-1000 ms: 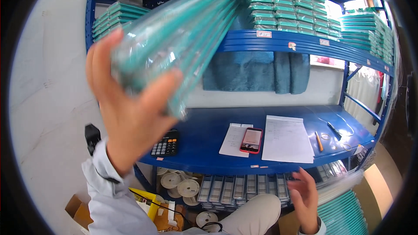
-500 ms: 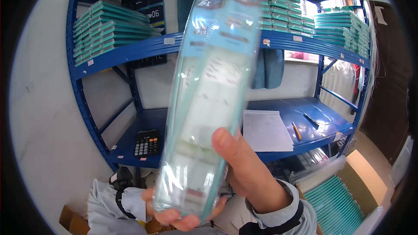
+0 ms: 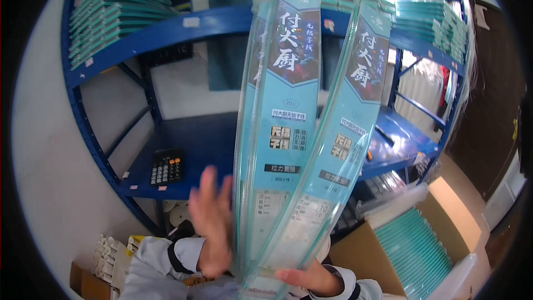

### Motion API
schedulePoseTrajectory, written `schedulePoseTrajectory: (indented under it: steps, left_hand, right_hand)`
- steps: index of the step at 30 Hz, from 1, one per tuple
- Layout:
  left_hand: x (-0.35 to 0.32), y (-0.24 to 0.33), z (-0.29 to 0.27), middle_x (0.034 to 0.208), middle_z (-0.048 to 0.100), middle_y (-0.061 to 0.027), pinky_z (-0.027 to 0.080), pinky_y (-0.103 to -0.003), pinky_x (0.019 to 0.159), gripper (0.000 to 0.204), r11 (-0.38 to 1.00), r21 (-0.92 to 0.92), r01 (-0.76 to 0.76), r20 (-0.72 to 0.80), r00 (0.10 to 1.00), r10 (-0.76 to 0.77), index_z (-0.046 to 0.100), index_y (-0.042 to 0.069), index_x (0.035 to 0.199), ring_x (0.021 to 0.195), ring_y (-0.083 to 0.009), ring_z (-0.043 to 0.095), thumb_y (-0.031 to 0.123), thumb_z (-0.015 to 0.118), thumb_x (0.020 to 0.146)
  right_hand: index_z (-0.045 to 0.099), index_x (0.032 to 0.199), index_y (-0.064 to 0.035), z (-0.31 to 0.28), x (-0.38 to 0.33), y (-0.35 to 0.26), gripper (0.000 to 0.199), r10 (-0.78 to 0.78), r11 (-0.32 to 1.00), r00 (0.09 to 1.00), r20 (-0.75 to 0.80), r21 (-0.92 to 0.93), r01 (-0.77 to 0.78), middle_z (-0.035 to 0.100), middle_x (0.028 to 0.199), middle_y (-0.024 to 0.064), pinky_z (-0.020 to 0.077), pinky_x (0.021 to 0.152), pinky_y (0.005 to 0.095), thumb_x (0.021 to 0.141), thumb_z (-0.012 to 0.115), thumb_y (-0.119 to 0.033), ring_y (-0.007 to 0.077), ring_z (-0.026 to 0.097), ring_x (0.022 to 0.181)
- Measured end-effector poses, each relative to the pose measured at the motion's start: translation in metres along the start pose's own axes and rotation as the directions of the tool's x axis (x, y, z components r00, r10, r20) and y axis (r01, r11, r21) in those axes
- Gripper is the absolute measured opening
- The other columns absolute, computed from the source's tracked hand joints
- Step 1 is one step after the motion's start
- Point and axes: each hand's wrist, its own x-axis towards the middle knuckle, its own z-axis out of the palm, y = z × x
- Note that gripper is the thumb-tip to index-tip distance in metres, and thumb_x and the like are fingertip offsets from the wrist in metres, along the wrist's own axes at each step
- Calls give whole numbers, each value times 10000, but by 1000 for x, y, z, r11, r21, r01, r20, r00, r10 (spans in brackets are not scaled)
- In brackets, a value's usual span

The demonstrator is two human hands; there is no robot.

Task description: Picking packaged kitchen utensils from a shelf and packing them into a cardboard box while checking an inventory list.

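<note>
Several long, flat turquoise packs of fishing line (image 3: 288,100) in clear plastic stand nearly upright in front of me. One pack (image 3: 350,133) leans out to the right, overlapping the others at the bottom, so the bunch fans apart toward the top. My right hand (image 3: 313,278) is closed around their lower end, its thumb pressed on the front; its other fingers are hidden behind. Just left of the packs, my left hand (image 3: 211,222) is raised with its fingers apart. It is blurred and appears to hold nothing.
Ahead, a blue metal shelf (image 3: 216,22) bears piles of similar packs (image 3: 111,22). A black calculator (image 3: 167,165) lies on the lower level. At the right, an open cardboard box (image 3: 455,205) holds a row of turquoise packs (image 3: 416,250). White rolls (image 3: 105,258) stand low at the left.
My left hand has let go of the packs' lower end and moved up beside them. My right hand now grips nearer the bottom. The packs have spread apart, their printed fronts facing me.
</note>
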Motion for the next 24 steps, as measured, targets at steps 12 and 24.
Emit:
schedulePoseTrajectory:
  steps: [12, 24]
  left_hand:
    - [1, -119, 96, 1473, 84, -159, 132, -382, 1088, 1033, 933, 23, 359, 616, 730, -296, -52, 37, 1428, 1363, -272, 106, 346, 649, 735]
    - [-42, -251, 166, 1473, 65, -160, 96, -372, 1092, 1083, 742, 42, 669, 766, 456, -454, -79, 9, 1417, 1363, -259, 89, 386, 665, 727]
  right_hand:
    - [371, 1276, 20, -63, -98, -7, 576, 23, 997, 868, -497, -54, -57, 521, 1144, 94, 413, 896, 316, 779, 632, -107, 173, 492, 1057]
    - [366, 1304, 21, -98, -185, -15, 547, -268, 897, 152, -951, -188, 401, 560, 1149, 125, 429, 870, 295, 790, 551, -9, 187, 553, 1002]
